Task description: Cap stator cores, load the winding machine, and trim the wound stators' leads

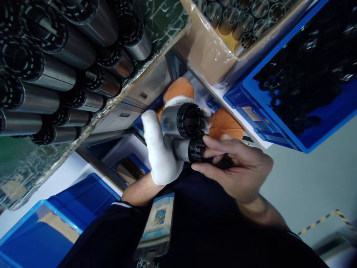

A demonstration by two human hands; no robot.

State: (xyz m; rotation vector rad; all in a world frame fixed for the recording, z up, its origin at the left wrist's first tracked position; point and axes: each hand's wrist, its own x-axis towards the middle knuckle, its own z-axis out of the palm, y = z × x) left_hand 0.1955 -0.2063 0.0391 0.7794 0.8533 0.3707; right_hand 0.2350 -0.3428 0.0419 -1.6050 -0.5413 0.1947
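My left hand (pixel 163 156), in a white glove with the thumb raised, holds two metal tubes side by side. The larger metal tube (pixel 170 121) lies above and ends in a slotted black plastic ring (pixel 189 121). Below it is a narrower metal tube (pixel 181 150), also with a black ring (pixel 196 150) at its right end. My bare right hand (pixel 240 163) is closed at that end, thumb and fingers beside the ring. Small black plastic parts (pixel 225 162) show within its grip. The gloved fingers are partly hidden behind the tubes.
Many ringed metal tubes (pixel 55 70) stand on a worn green bench (pixel 164 22) at upper left. A cardboard box (pixel 203 48) of tubes and a blue bin (pixel 304 145) of black parts lie right. Another blue bin (pixel 25 230) is lower left. An ID badge (pixel 157 223) hangs at my chest.
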